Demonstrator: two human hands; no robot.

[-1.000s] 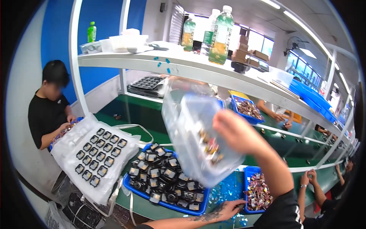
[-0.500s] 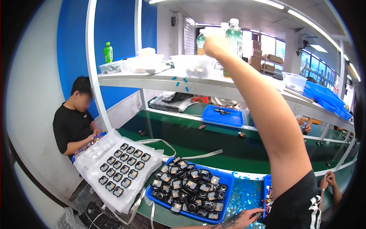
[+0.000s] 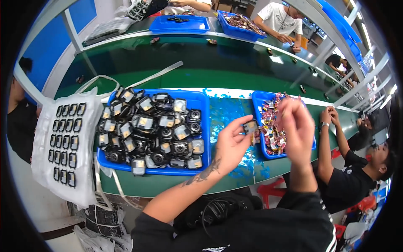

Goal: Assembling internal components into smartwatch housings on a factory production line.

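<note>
In front of me, my left hand (image 3: 233, 145) pinches a small black square electronic part (image 3: 250, 126) between thumb and fingers. A bit of pinkish material hangs just below that part. My right hand (image 3: 297, 130) is raised over the right blue bin, blurred, its fingers drawn together; whatever is in them cannot be made out. Under it, the right blue bin (image 3: 263, 152) holds a heap of small pink, white and gold pieces. Left of my left hand, a larger blue bin (image 3: 205, 126) is piled with black square electronic housings (image 3: 159, 126), several with grey faces.
White foam sheeting (image 3: 44, 155) at the left carries rows of black frames. Blue film scraps (image 3: 228, 111) litter the bench between the bins. Beyond runs a green conveyor belt (image 3: 168, 63) with scattered parts. A co-worker (image 3: 350, 180) sits close at my right; others work across the belt.
My right arm has come down from the upper shelf to above the right bin. My left hand has risen from the bench with the black part. The view has tilted down and turned right.
</note>
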